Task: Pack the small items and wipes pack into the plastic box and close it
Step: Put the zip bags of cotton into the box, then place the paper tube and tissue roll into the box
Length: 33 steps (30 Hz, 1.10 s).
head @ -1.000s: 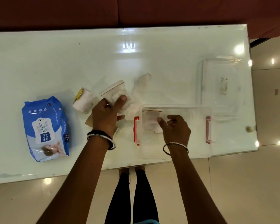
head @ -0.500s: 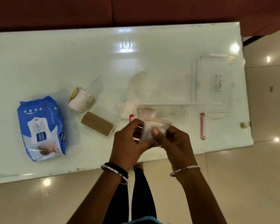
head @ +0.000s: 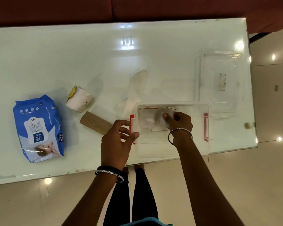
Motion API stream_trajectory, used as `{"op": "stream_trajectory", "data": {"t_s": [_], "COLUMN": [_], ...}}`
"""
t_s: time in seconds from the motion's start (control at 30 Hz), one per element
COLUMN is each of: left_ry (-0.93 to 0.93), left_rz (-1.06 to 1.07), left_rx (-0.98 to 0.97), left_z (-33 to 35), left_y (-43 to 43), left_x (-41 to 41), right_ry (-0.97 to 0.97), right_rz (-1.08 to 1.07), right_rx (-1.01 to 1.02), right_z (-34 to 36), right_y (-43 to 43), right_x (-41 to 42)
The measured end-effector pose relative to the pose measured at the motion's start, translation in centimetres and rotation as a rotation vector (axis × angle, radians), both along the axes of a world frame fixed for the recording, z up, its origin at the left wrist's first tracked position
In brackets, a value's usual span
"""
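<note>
Right hand [head: 178, 122]: inside the clear plastic box [head: 173, 149], fingers closed on a small zip-top bag [head: 155, 119], pressing it down to seat it. Left hand [head: 117, 141]: open, empty, steadying the box's red-latched end. Still on the white counter [head: 55, 54]: one blue wipes pack [head: 38, 128], one brown cardboard tube [head: 95, 122], one white paper-wrapped roll [head: 79, 100], one crumpled white cloth [head: 134, 90], one clear lid [head: 219, 84].

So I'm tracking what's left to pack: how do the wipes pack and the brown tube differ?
The wipes pack is blue and white, printed and soft; the brown tube is plain. The wipes pack is much bigger. It lies far left, while the tube lies close to the left hand. Both lie on the table, unpacked.
</note>
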<state>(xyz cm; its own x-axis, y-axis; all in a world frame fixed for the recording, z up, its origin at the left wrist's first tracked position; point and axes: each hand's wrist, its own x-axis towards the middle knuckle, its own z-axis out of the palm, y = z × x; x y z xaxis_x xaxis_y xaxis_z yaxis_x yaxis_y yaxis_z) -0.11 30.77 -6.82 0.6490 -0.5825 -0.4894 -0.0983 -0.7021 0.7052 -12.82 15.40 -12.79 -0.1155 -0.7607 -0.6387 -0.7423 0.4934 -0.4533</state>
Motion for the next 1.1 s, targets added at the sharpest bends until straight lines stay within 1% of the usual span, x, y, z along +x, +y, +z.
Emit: {"op": "stream_trajectory", "data": {"t_s": [0.2, 0.33, 0.43, 0.57, 0.67, 0.77, 0.9, 0.97, 1.03, 1.1], "left_ry": [0.026, 0.042, 0.029, -0.047, 0.053, 0.173, 0.218, 0.244, 0.265, 0.266], "left_rz": [0.004, 0.031, 0.212, 0.547, 0.792, 0.911, 0.91, 0.872, 0.822, 0.786], "left_rx": [-0.004, -0.024, -0.023, 0.086, 0.167, 0.203, 0.345, 0.368, 0.38, 0.379], "left_z": [-0.6, -0.9, -1.2, -2.3, -3.1, -4.0, -4.9, -5.3, -5.7, -6.0], "left_y": [0.3, 0.8, 1.9, 3.5, 3.9, 3.2, 1.6, 1.1, 0.8, 1.1], "left_x": [-0.3, 0.1, 0.7, 2.5, 3.9, 5.1, 5.8, 6.0, 6.2, 6.5], "right_ry": [0.027, 0.049, 0.048, -0.043, -0.136, -0.184, -0.205, -0.251, -0.324, -0.418], "right_rz": [0.009, -0.036, -0.072, -0.071, 0.006, 0.158, 0.325, 0.406, 0.484, 0.518], "right_rx": [-0.032, -0.061, -0.186, -0.487, -0.596, -0.7, -0.802, -0.84, -0.822, -0.722], "right_z": [-0.2, 0.9, 2.5, 5.1, 6.6, 6.8, 6.8, 6.7, 6.6, 6.4], "right_y": [0.0, 0.0, 1.0, 3.6, 5.7, 7.3, 8.5, 8.7, 8.5, 8.0], "right_x": [1.0, 0.8, 0.9, 2.3, 4.3, 6.2, 8.5, 9.7, 11.0, 12.7]}}
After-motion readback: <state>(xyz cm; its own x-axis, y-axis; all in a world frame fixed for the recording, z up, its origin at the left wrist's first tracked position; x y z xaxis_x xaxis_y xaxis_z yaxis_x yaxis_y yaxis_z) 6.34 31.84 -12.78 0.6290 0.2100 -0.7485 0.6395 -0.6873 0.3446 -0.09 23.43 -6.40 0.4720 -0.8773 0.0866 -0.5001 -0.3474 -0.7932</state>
